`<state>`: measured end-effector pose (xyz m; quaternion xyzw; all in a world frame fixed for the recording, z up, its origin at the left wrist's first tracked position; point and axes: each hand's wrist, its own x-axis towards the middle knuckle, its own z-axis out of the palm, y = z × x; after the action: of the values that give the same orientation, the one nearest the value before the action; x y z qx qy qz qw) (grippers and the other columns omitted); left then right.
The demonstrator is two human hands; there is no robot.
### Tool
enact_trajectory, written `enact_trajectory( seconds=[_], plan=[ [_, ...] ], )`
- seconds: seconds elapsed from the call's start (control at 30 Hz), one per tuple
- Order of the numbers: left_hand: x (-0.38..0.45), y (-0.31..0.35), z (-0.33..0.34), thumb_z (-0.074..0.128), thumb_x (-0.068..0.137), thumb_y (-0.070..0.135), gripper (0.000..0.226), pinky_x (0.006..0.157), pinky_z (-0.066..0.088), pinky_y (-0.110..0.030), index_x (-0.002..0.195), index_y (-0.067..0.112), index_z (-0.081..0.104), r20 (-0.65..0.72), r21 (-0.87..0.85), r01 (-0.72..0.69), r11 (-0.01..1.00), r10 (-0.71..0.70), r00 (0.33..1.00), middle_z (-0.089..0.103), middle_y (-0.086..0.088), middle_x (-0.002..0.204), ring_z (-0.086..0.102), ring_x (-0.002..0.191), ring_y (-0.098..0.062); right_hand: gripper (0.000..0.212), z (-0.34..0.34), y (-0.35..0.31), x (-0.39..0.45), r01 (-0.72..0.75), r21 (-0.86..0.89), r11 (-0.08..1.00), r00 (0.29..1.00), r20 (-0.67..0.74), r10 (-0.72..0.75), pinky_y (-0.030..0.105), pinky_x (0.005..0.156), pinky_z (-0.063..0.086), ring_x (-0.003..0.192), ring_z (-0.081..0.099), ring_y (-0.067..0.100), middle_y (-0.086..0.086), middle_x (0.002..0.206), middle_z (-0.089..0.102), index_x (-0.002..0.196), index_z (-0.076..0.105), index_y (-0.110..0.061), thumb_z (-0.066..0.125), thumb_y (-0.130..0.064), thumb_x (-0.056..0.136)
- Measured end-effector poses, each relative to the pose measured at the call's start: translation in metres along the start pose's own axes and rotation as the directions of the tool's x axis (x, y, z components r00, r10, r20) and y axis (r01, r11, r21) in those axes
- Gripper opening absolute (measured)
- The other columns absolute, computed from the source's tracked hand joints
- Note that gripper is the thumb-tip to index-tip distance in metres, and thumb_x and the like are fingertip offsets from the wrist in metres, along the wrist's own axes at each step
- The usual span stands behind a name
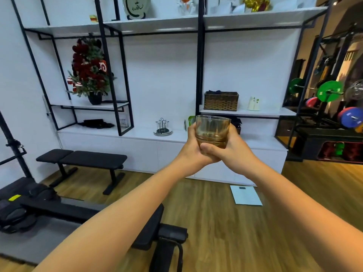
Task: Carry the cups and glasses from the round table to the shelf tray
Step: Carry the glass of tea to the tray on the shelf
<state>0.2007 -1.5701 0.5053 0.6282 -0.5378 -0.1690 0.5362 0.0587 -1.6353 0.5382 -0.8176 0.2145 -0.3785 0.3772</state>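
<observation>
Both hands, left [193,142] and right [228,147], grip upright amber glass [213,130], seemingly empty; shelf tray [162,132] beyond.

A white shelf unit [137,134] with black metal framing filled the upper frame. Its low counter at centre held a round tray [162,132] with a wire cup rack. Right of centre, a woven basket [221,101] sat on a higher shelf; at left, a potted red-flowered plant [89,71].
</observation>
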Motion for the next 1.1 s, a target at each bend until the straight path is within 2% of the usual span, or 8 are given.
enact_trajectory(
  seconds=[0.13,0.23,0.33,0.47,0.53,0.83,0.97,1.1],
  plan=[
    [0.079,0.003,0.029,0.084,0.076,0.000,0.108,0.082,0.051,-0.010,0.153,0.027,0.014,-0.007,-0.070,-0.032,0.997,0.032,0.999,0.055,0.012,0.124,0.062,0.101,0.009,0.077,-0.037,0.043,0.073,0.018,0.018,1.000,0.999,0.039,-0.019,0.020,0.094,0.047,0.112,0.060,0.002,-0.013,0.121,0.063,0.139,0.039,-0.025,0.085,-0.032,0.077],
    [0.139,-0.002,0.050,0.083,0.076,-0.001,0.102,0.083,0.054,-0.018,0.146,0.029,0.015,-0.036,-0.150,-0.046,0.988,0.041,0.999,0.057,0.006,0.125,0.067,0.103,0.002,0.079,-0.064,0.070,0.129,0.051,0.026,0.998,0.995,0.083,-0.053,0.022,0.098,0.047,0.112,0.060,-0.004,-0.016,0.121,0.064,0.139,0.041,-0.027,0.086,-0.037,0.076],
    [0.182,-0.012,0.063,0.085,0.072,0.006,0.102,0.088,0.057,-0.025,0.143,0.030,0.016,-0.072,-0.181,-0.027,0.983,0.014,0.997,0.058,-0.007,0.132,0.067,0.110,-0.013,0.075,-0.076,0.094,0.173,0.064,0.040,0.997,0.990,0.121,-0.069,0.008,0.088,0.045,0.105,0.059,-0.013,-0.020,0.117,0.064,0.138,0.042,-0.028,0.085,-0.035,0.077],
    [0.235,-0.046,0.071,0.084,0.072,0.013,0.108,0.095,0.056,-0.028,0.149,0.026,0.011,-0.067,-0.149,-0.013,0.989,0.003,0.998,0.061,0.001,0.128,0.068,0.109,-0.008,0.073,-0.073,0.143,0.222,0.042,0.063,0.997,0.990,0.133,-0.050,0.025,0.097,0.049,0.113,0.062,0.002,-0.013,0.121,0.065,0.137,0.042,-0.029,0.084,-0.036,0.078],
    [0.262,-0.064,0.075,0.083,0.070,0.020,0.109,0.097,0.055,-0.031,0.150,0.027,0.010,-0.070,-0.134,-0.008,0.991,-0.002,0.998,0.062,0.004,0.128,0.068,0.111,-0.008,0.069,-0.069,0.167,0.248,0.032,0.084,0.996,0.990,0.131,-0.043,0.026,0.098,0.049,0.113,0.062,0.003,-0.013,0.121,0.065,0.134,0.044,-0.030,0.084,-0.033,0.079],
    [0.423,-0.172,0.076,0.076,0.087,0.004,0.098,0.082,0.053,-0.013,0.152,0.024,0.005,-0.043,-0.144,0.042,0.989,-0.048,0.998,0.061,0.013,0.120,0.068,0.097,0.008,0.066,-0.043,0.284,0.405,-0.014,0.112,0.994,0.983,0.182,-0.007,0.033,0.096,0.055,0.104,0.067,0.000,-0.015,0.114,0.070,0.133,0.049,-0.032,0.085,-0.037,0.077],
    [0.503,-0.212,0.064,0.074,0.082,0.019,0.100,0.095,0.055,-0.030,0.155,0.026,0.006,-0.032,-0.160,0.054,0.986,-0.060,0.998,0.062,0.007,0.127,0.068,0.110,-0.004,0.067,-0.032,0.325,0.490,-0.041,0.115,0.993,0.975,0.223,0.015,0.035,0.093,0.058,0.104,0.068,0.002,-0.013,0.114,0.070,0.134,0.049,-0.030,0.085,-0.036,0.078],
    [0.575,-0.247,0.047,0.052,0.075,0.012,0.086,0.088,0.051,-0.039,0.155,0.024,0.024,-0.090,-0.277,0.087,0.957,-0.116,0.989,0.065,-0.004,0.122,0.063,0.106,-0.015,0.065,-0.018,0.358,0.560,-0.073,0.165,0.984,0.975,0.220,0.036,0.020,0.086,0.057,0.097,0.068,-0.004,-0.011,0.112,0.070,0.132,0.051,-0.026,0.086,-0.034,0.077]
  ],
)
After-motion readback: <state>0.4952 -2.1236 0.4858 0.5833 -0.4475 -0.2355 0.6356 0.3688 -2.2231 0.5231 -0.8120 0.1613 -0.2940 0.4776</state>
